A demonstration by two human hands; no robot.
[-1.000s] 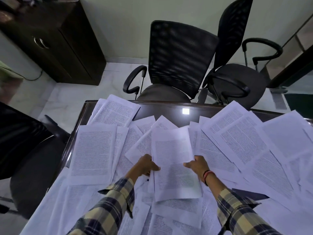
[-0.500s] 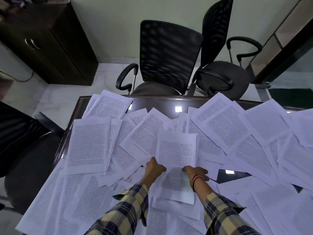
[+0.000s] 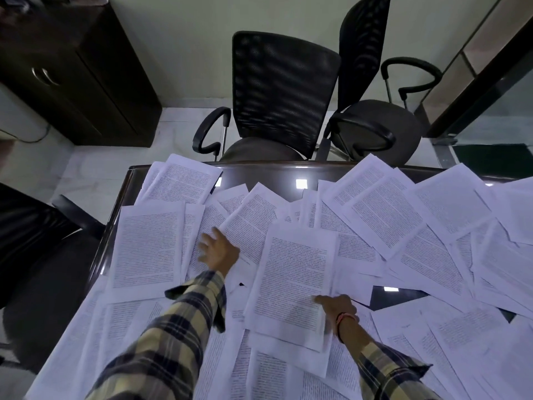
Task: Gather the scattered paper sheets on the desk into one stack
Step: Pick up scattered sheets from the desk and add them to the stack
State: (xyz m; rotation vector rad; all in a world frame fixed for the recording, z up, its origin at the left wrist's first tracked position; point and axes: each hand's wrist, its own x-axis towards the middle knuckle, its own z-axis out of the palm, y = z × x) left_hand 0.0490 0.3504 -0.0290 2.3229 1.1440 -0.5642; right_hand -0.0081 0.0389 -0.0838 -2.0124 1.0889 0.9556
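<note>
A pale wall and a light tiled floor lay behind a dark glossy desk (image 3: 277,171), whose far edge showed bare and reflected square ceiling lights. Printed paper sheets (image 3: 383,209) covered almost all of the desk, overlapping at many angles and spreading to the right edge of the head view. Near the middle lay a small stack (image 3: 294,281) of sheets, tilted a little and resting on top of the others. The right hand (image 3: 336,308) held the stack at its near right corner, thumb on the top page and the other fingers hidden beneath or behind it; a red band circled that wrist. The left hand (image 3: 217,251) was spread flat, fingers straight and apart, over the loose sheets just left of the stack, blurred, so contact could not be told. Both arms wore yellow and dark plaid sleeves (image 3: 173,336). Beyond the desk stood two black mesh office chairs (image 3: 282,90), and a dark wooden cabinet (image 3: 72,70) stood in the far left corner.
</note>
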